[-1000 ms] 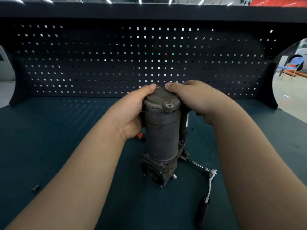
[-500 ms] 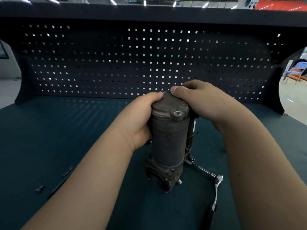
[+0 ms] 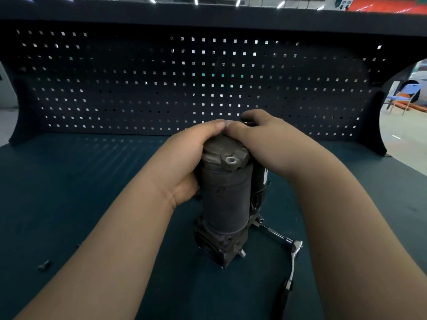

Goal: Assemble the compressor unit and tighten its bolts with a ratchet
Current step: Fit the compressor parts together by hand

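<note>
The grey cylindrical compressor unit stands upright on the dark green bench mat, its metal cap with a threaded port facing me. My left hand grips the top of the unit from the left. My right hand wraps over the cap from the right, and both thumbs meet at the cap's far edge. A ratchet with an extension bar lies on the mat to the right of the unit's base, its black handle pointing toward me.
A loose bolt lies on the mat at the near left. A dark pegboard closes off the back of the bench. A blue chair stands beyond the bench at the right.
My thumbs have closed together over the cap's far edge, and my right fingers have shifted further over the top. The unit stays upright on the mat.
</note>
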### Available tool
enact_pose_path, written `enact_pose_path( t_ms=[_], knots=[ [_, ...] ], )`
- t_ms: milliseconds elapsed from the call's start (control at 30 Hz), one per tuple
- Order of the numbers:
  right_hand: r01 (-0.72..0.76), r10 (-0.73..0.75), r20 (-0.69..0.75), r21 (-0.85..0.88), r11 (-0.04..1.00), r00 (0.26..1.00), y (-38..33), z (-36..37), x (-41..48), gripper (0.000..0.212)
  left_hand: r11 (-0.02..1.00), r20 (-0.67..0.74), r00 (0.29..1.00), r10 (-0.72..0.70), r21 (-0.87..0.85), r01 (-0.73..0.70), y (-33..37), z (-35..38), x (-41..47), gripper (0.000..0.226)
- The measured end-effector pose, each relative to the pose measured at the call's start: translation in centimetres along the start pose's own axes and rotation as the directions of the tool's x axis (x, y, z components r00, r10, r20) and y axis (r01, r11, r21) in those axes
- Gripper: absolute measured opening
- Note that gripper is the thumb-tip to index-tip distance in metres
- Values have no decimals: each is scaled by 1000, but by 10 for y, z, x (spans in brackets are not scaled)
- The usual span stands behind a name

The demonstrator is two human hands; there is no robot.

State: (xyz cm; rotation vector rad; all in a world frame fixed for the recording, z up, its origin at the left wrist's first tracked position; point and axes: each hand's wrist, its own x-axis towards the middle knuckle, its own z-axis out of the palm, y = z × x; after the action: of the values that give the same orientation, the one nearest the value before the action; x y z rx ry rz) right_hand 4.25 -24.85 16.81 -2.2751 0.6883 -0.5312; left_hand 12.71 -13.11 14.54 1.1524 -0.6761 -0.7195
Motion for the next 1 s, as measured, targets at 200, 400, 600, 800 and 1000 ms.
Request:
enact_pose_path(
  t_ms=[200,400,600,800,1000],
  knots=[
    [-50,55,64,-85,995,996,-14,-12,-1,78,1000,15,1000,27,-14,-27,-1,-3,-4,32],
    [193,-98,199,-543,817,975,-51,-18,10,33,992,-80,996,26,121,-17,0,-6,-1,30],
    [326,-269,193,-682,655,944,-62,9,21,40,980,-128,991,44,198,-18,-7,-1,-6,20],
    [445,-250,371,-794,414,894,-65,7,20,35,990,-118,993,1,141,16,-25,6,-17,31],
    [535,-212,494,-808,246,843,-73,14,26,32,999,-183,983,-1,-34,-6,-34,7,-14,31]
  ],
)
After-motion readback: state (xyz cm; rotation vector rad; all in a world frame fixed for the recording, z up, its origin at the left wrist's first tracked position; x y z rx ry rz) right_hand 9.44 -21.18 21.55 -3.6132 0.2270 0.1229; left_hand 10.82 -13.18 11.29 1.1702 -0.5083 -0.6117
